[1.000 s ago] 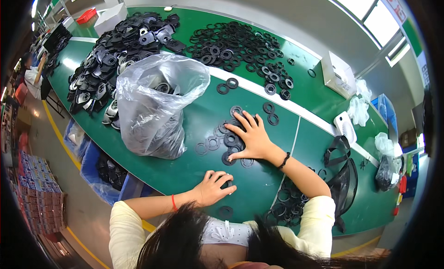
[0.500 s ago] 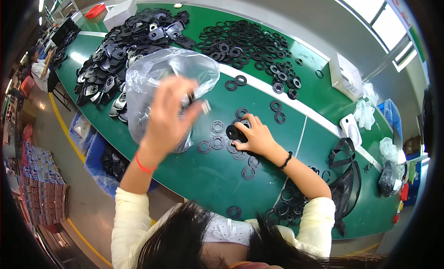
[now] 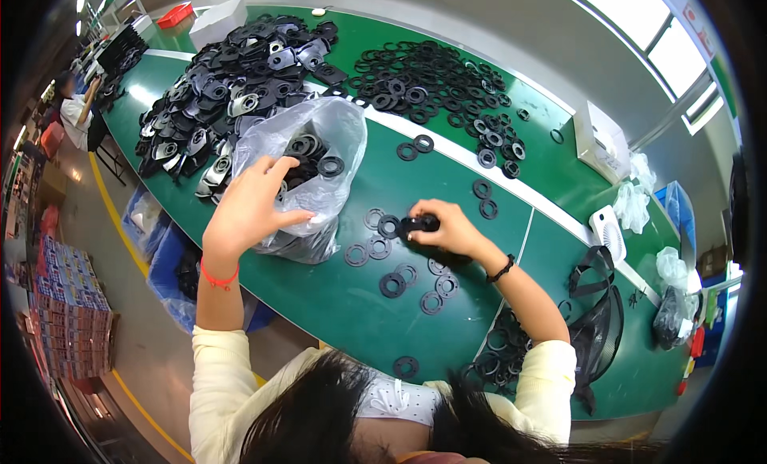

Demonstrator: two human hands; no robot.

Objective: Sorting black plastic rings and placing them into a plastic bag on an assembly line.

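My left hand [image 3: 249,202] is open, its thumb and fingers spread at the near side of a clear plastic bag [image 3: 345,132]. Inside the bag's mouth lie several black rings [image 3: 330,166]. My right hand [image 3: 449,227] grips a few black rings [image 3: 415,224] over the green table; its fingers partly hide them, so I cannot tell how many. Around that hand, flat black rings [image 3: 392,285] lie singly and in overlapping groups. One ring [image 3: 405,366] rests alone near the table's front edge.
Left of the bag rises a heap of black and grey plate-like parts [image 3: 204,93]. A wide spread of rings [image 3: 431,77] covers the far side. At right are a white box [image 3: 601,140], a white handheld fan [image 3: 609,232] and a black mesh bag [image 3: 601,336]. Another person [image 3: 76,113] sits far left.
My left hand has moved left and down from in front of the bag, and its fingers have spread. The bag's mouth and rings now show. My right hand has shifted slightly right with its rings.
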